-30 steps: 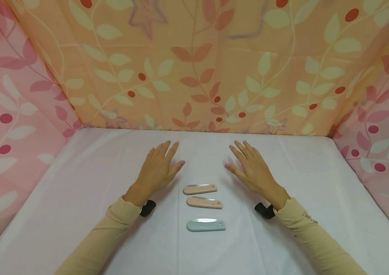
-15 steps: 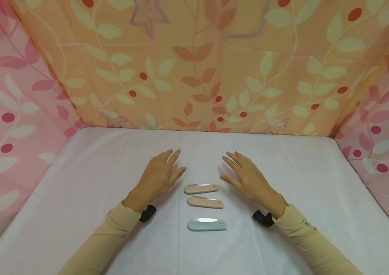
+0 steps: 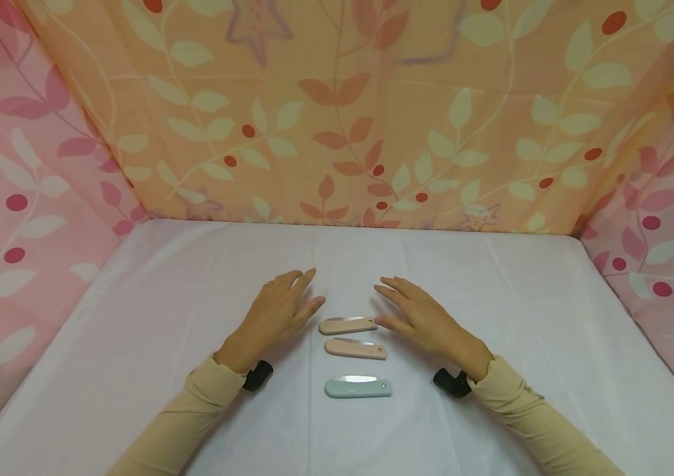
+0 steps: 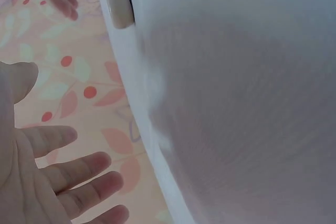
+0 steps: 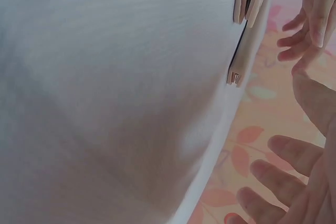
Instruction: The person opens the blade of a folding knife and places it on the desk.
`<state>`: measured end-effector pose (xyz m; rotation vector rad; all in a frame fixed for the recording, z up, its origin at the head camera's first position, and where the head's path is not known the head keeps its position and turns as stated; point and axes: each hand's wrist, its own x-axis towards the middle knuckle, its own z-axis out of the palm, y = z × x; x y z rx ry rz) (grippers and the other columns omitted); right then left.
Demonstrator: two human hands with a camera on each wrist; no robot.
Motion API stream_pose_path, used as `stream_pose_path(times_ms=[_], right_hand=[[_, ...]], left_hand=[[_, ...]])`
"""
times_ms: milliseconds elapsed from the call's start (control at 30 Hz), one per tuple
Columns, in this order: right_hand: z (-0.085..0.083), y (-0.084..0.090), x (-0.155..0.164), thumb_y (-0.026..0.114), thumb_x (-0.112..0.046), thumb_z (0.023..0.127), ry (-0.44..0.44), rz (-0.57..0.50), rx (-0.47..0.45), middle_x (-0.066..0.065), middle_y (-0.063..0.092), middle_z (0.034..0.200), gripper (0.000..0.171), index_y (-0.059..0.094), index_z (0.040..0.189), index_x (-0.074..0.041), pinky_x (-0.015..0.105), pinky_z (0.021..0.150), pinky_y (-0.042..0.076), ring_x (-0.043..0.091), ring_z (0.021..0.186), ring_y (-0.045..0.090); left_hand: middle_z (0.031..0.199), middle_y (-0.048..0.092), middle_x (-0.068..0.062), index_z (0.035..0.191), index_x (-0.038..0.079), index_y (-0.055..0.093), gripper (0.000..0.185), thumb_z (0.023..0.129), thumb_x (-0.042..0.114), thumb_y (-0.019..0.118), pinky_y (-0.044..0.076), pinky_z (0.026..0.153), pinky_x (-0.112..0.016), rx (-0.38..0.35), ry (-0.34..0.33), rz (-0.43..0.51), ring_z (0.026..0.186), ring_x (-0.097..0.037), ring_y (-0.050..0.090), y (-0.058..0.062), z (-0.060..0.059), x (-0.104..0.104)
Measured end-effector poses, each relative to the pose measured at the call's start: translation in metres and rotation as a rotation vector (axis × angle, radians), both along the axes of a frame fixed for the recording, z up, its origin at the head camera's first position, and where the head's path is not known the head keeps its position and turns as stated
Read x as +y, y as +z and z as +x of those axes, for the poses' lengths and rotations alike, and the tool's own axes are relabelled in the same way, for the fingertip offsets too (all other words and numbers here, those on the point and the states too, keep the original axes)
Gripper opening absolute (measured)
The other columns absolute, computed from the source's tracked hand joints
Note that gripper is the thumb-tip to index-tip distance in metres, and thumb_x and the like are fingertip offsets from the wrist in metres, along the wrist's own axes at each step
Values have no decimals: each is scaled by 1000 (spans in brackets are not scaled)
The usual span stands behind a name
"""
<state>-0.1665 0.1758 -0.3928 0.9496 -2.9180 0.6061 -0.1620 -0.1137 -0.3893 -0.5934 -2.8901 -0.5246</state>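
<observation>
Three folded pocket knives lie in a column at the middle of the table. The farthest one, a pink knife [image 3: 347, 326], has a second pink knife [image 3: 354, 349] just nearer, and a mint-green knife [image 3: 358, 387] is closest to me. A strip of silvery blade shows along each handle's far edge. My left hand [image 3: 277, 309] hovers to the left of the far pink knife, fingers spread and holding nothing. On the other side, my right hand [image 3: 422, 317] hovers with relaxed fingers, its thumb tip near that knife's right end. Both palms show bare in the wrist views.
A white cloth covers the table [image 3: 134, 330]. Behind it hangs an orange leaf-patterned curtain [image 3: 337, 119], with pink patterned cloth [image 3: 21, 231] at the sides. Each wrist carries a small black device [image 3: 258, 375] below the sleeve cuff.
Both hands have come nearer to me and lower in the head view. The right hand has also shifted left, toward the far pink knife. The knives have stayed in place.
</observation>
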Motion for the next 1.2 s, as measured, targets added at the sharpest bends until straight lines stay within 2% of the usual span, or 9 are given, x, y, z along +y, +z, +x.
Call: stream_pose_path(times_ms=[267,467,633,833,967,1100,1200], right_hand=[[0,0,-3,63,-41,96,29,-20,-106,12,43,154,61,49,146,-8,52,115,34,33,144,39],[-2,-1,-4,61,-39,98,36,-31,-185,13,45,153,57,50,145,-8,54,114,34,34,143,40],[-4,-3,-6,62,-31,99,67,-34,-182,14,54,142,47,57,137,-4,53,110,40,33,134,48],[-6,-4,-12,64,-22,98,106,-27,-155,7,64,121,32,66,125,-5,46,100,48,25,116,58],[-7,-4,-16,65,-19,96,130,-23,-136,2,66,111,28,69,120,-6,38,91,50,18,103,58],[-8,-4,-18,66,-17,96,147,-23,-128,0,66,105,25,71,118,-7,32,84,49,12,95,56],[-9,-4,-18,67,-16,95,154,-25,-128,0,65,102,24,71,117,-7,29,82,48,11,91,55]], left_hand=[[133,59,-17,143,10,51,55,100,43,56,45,102,-51,0,-16,16,123,-35,56,0,3,3],[127,62,-15,138,8,56,51,98,39,61,46,99,-49,-60,-58,65,116,-34,57,-1,3,4],[118,65,-12,133,8,61,45,96,34,64,46,97,-47,-127,-78,83,110,-31,58,-3,4,6],[90,60,0,122,9,67,36,95,33,66,46,81,-36,-234,-69,62,88,-17,52,-6,6,9],[79,56,2,115,9,70,31,94,31,69,43,71,-31,-297,-73,56,77,-15,50,-5,6,11],[75,53,3,112,10,70,28,93,31,71,41,65,-27,-341,-74,67,71,-12,49,-6,6,11],[75,53,3,107,11,70,24,93,29,71,41,65,-26,-341,-82,79,70,-11,49,-6,6,11]])
